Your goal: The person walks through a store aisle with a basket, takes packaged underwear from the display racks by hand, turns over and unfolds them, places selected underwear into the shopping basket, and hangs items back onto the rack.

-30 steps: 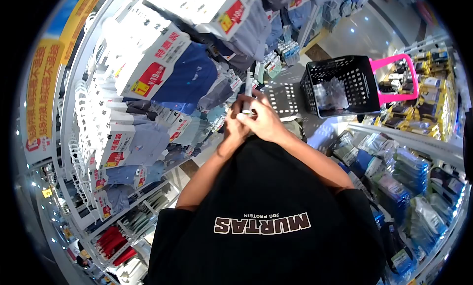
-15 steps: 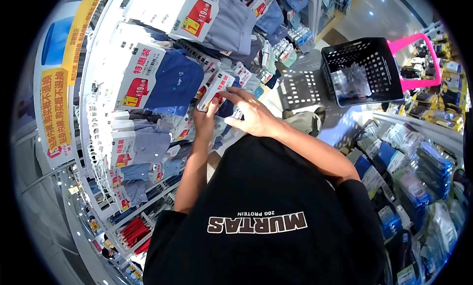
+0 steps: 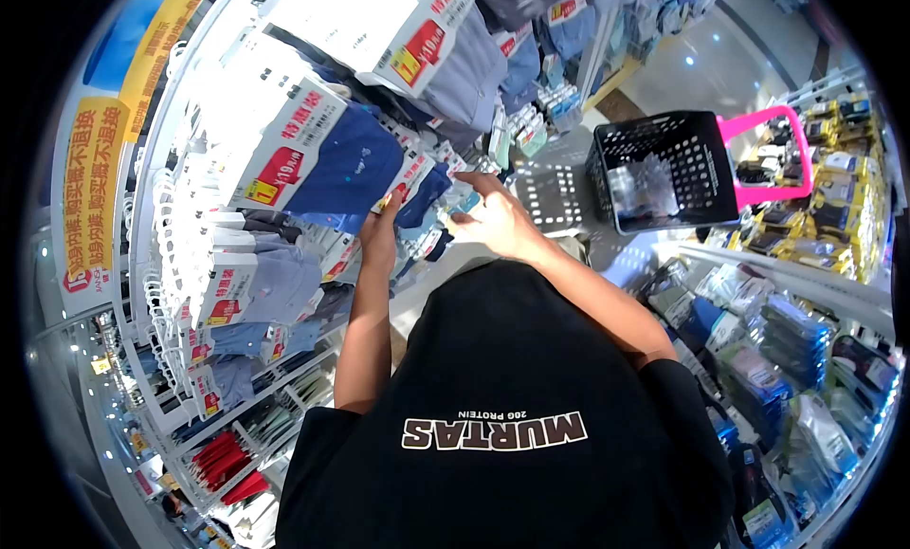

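Observation:
My left hand [image 3: 380, 234] is closed on the lower edge of a small navy garment pack [image 3: 424, 200] with a white and red price card [image 3: 409, 174]. To its right, my right hand [image 3: 500, 217] is raised with thumb and fingers apart, and nothing shows between them. Behind my left hand hangs a larger blue garment [image 3: 351, 165] on a white card marked 19 [image 3: 289, 151]. More carded grey-blue garments [image 3: 270, 282] hang below it.
A black basket [image 3: 706, 174] with a pink handle [image 3: 806, 160] and clear packaging [image 3: 645, 187] inside stands on the floor at the upper right. Racks of packaged goods [image 3: 758, 359] line the right side. A yellow sign [image 3: 92, 184] is at the far left.
My hands were together around a thin white item, then both at the carded pack. Now my right hand has moved away to the right, while my left hand keeps the pack.

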`<control>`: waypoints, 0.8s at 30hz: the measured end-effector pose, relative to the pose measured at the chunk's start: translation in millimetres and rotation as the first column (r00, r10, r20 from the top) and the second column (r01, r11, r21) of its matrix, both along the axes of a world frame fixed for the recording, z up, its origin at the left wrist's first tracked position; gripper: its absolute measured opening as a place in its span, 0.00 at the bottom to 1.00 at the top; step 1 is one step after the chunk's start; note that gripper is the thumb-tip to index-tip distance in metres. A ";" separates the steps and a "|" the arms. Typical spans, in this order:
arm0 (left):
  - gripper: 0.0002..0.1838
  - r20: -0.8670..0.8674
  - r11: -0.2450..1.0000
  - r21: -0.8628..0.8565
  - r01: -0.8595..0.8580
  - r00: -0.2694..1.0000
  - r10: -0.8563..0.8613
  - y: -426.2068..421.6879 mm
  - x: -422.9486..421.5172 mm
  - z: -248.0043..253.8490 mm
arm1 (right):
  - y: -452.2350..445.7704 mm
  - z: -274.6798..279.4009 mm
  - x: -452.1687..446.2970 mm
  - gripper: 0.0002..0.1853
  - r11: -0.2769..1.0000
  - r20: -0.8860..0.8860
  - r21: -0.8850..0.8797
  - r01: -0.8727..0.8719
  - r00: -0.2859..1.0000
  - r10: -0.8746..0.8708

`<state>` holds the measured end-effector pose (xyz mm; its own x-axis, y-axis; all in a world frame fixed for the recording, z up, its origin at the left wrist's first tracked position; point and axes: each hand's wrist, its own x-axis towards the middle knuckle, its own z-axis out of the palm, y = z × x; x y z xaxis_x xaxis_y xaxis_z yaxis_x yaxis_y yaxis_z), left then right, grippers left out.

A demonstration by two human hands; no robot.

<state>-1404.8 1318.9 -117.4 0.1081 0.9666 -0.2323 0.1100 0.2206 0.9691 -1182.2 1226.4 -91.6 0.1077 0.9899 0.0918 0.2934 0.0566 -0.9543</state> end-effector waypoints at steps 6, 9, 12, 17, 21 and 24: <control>0.22 -0.103 0.992 0.110 -0.064 0.992 0.075 1.1 8.4 -7.9 | 65.7 -34.4 59.3 0.34 0.981 -0.014 -0.003 0.195 0.981 -0.195; 0.20 -0.154 0.973 0.230 -0.018 0.987 0.055 0.1 2.8 -28.7 | 106.0 -34.0 90.5 0.36 0.968 0.038 0.029 0.249 0.967 -0.250; 0.20 -0.035 0.977 0.213 -0.027 0.999 0.035 -10.0 0.5 -36.9 | 131.7 -15.9 105.5 0.36 0.959 0.086 0.188 0.214 0.969 -0.233; 0.24 -0.100 0.959 0.246 -0.143 0.980 0.172 -38.3 -2.8 -59.1 | 157.8 -27.0 114.5 0.30 0.954 0.134 0.295 0.052 0.986 -0.095; 0.26 -0.216 0.944 0.209 -0.256 0.929 0.300 -60.0 1.1 -84.2 | 164.1 -44.4 121.0 0.23 0.886 0.367 0.418 -0.202 0.929 0.038; 0.26 -0.186 0.933 0.224 -0.282 0.927 0.325 -72.1 16.0 -74.8 | 160.9 -24.6 120.4 0.25 0.882 0.344 0.421 -0.210 0.937 0.059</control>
<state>-1388.8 1246.8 -192.3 -0.2294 0.9730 -0.0261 0.2781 0.0913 0.9562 -1061.8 1387.3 -116.3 -0.1327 0.8370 0.5309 0.5286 0.5129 -0.6764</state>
